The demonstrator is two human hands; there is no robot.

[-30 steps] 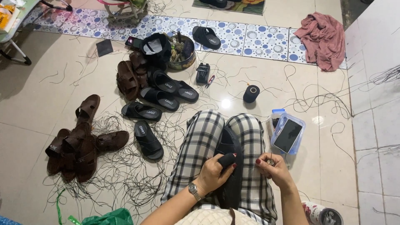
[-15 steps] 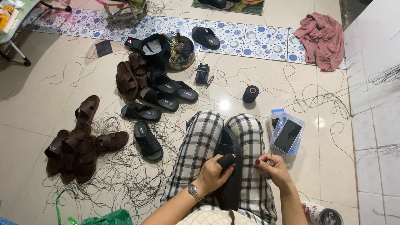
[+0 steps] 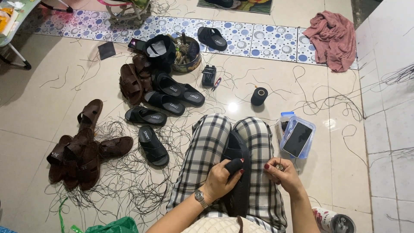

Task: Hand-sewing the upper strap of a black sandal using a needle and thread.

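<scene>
Cream floor tiles [image 3: 39, 112] spread around a seated person whose checked trousers [image 3: 207, 151] fill the lower middle of the scene. A pink cloth [image 3: 334, 39] lies crumpled by the far patterned border, well apart from the work. Brown sandals [image 3: 82, 151] sit heaped at the left amid a tangle of loose black thread [image 3: 129, 185], with several black slide sandals [image 3: 172, 92] ranged just beyond them. Beside the right knee rests a clear plastic box [image 3: 304, 149] holding a dark phone [image 3: 297, 139], and a black thread spool [image 3: 259, 96] stands near it on the tiles. Across the lap lies a black sandal [image 3: 237, 190]: the left hand [image 3: 220, 181], a watch at its wrist, has its fingers [image 3: 233, 166] closed round the sandal's strap. The right hand [image 3: 282, 174] hovers just beside it, fingers pinched together on something too small to make out.
</scene>
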